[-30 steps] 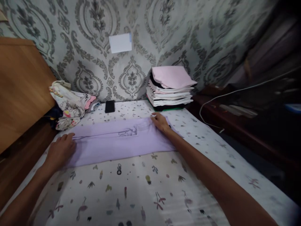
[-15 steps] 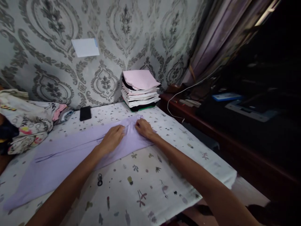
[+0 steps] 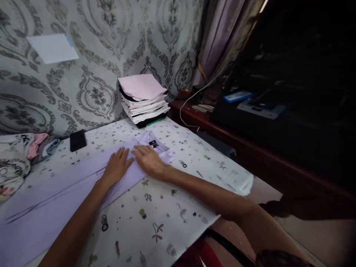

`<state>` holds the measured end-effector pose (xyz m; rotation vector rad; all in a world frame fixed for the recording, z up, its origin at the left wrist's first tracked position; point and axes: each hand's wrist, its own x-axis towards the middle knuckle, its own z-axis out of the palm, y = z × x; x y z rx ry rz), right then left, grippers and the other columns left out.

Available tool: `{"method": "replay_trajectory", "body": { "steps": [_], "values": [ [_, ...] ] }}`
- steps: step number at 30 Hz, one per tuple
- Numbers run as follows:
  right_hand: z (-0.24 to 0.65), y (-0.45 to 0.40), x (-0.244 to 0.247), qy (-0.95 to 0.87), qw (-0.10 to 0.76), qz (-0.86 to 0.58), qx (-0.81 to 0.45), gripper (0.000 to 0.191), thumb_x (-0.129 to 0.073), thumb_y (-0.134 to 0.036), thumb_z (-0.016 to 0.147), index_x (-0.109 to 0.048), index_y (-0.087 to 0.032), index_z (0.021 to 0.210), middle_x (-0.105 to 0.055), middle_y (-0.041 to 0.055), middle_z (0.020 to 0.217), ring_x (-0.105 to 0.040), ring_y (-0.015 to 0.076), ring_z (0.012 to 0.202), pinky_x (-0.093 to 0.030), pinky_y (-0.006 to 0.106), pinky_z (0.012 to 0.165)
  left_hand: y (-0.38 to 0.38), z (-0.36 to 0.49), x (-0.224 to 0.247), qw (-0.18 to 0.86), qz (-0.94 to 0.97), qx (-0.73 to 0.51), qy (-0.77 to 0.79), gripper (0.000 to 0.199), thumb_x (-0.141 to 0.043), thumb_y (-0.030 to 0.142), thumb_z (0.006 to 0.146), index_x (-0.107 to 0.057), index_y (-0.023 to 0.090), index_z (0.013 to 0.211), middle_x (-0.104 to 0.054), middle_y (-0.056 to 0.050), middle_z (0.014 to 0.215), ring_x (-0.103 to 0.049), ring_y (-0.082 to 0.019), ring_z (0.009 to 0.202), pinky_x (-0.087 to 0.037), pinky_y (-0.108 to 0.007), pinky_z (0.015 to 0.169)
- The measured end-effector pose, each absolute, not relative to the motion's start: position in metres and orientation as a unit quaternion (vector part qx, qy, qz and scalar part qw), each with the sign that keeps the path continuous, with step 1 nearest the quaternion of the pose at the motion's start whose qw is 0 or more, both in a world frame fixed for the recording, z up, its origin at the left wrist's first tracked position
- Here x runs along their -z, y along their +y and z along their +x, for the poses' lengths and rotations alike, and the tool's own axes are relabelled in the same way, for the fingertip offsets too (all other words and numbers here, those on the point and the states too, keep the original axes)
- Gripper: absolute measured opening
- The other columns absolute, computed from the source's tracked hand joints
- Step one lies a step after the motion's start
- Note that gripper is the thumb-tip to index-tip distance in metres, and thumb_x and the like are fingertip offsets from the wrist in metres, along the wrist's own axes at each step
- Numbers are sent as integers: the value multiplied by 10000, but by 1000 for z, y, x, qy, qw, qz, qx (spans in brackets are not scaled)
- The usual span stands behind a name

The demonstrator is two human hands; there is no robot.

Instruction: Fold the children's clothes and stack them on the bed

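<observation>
A lavender T-shirt (image 3: pixel 63 181) lies folded into a long strip across the table, with dark printed lines along it. Its collar, with a black label inside, points to the far right. My left hand (image 3: pixel 118 165) rests flat on the shirt with fingers spread. Just right of it, my right hand (image 3: pixel 148 159) lies on the fabric below the collar, fingers stretched out. Neither hand grips the cloth.
A stack of folded clothes (image 3: pixel 143 98), pink on top, stands by the wall. A black phone (image 3: pixel 78 140) lies left of it, near a pile of patterned clothes (image 3: pixel 16 159). A white cable (image 3: pixel 185 105) hangs over the dark red furniture (image 3: pixel 222 131) at right.
Both hands have gone from bunched fingers at the shirt's collar end to lying flat on it. The collar and label now show, and the view has turned to the right.
</observation>
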<state>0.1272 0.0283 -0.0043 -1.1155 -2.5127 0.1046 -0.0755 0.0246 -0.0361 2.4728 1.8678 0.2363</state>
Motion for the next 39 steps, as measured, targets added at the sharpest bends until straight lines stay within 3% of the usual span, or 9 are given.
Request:
{"method": "replay_trajectory", "body": {
  "steps": [5, 8, 13, 19, 25, 32, 36, 39],
  "values": [
    [155, 3, 27, -895, 181, -399, -82, 550, -488, -372, 1017, -434, -65, 1470, -381, 227, 1573, -345, 281, 1475, -306, 460, 1203, 25, -78, 38, 19, 800, -86, 594, 627, -276, 494, 1017, -396, 123, 1508, -365, -190, 1595, -309, -303, 1497, -274, -514, 1189],
    [190, -4, 35, -885, 178, -420, -91, 602, -504, -437, 1000, -410, -123, 1505, -354, 194, 1596, -313, 288, 1494, -286, 493, 1223, 29, -79, 40, 26, 801, -96, 591, 625, -275, 505, 1018, -395, 133, 1505, -358, -196, 1598, -301, -310, 1499, -263, -532, 1189],
    [229, -18, 46, -885, 164, -431, -58, 570, -413, -444, 1012, -435, -164, 1508, -409, 156, 1573, -356, 281, 1474, -319, 504, 1212, 20, -73, 29, 63, 798, -101, 591, 602, -301, 479, 1019, -379, 133, 1506, -343, -205, 1604, -273, -304, 1511, -232, -531, 1205],
    [223, -4, 65, -884, 241, -400, -4, 572, -395, -500, 974, -483, -255, 1483, -470, 130, 1537, -400, 318, 1445, -323, 608, 1186, -39, -103, 7, 96, 786, -103, 602, 655, -252, 576, 1016, -281, 224, 1567, -209, -108, 1672, -143, -223, 1552, -124, -486, 1256],
    [140, -24, 35, -933, 243, -253, -81, 462, -394, -431, 990, -596, -284, 1379, -526, 106, 1493, -487, 309, 1385, -454, 543, 1123, -130, -198, 17, 76, 716, -78, 690, 647, -251, 551, 1021, -298, 199, 1562, -214, -115, 1669, -157, -242, 1549, -128, -495, 1251],
    [-3, -85, -1, -966, 190, -42, -173, 387, -471, -309, 1004, -580, -214, 1363, -549, 138, 1467, -507, 271, 1361, -481, 485, 1088, -170, -315, 26, -4, 598, -167, 784, 545, -381, 425, 972, -473, 148, 1432, -433, -167, 1561, -351, -269, 1472, -277, -485, 1200],
    [-82, -117, -9, -980, 133, 9, -148, 336, -601, -273, 949, -614, -125, 1250, -603, 177, 1377, -567, 281, 1248, -483, 440, 1041, -164, -359, 9, -6, 493, -253, 833, 449, -403, 328, 910, -571, 100, 1260, -642, -179, 1273, -601, -270, 1175, -473, -439, 1021],
    [-124, -138, -8, -986, 99, 31, -130, 267, -644, -314, 927, -645, -121, 1110, -673, 159, 1188, -592, 284, 1109, -500, 425, 942, -161, -365, -1, 1, 470, -261, 843, 391, -387, 308, 903, -601, 101, 1155, -666, -150, 1101, -634, -254, 1018, -508, -411, 934]
  ]
}}
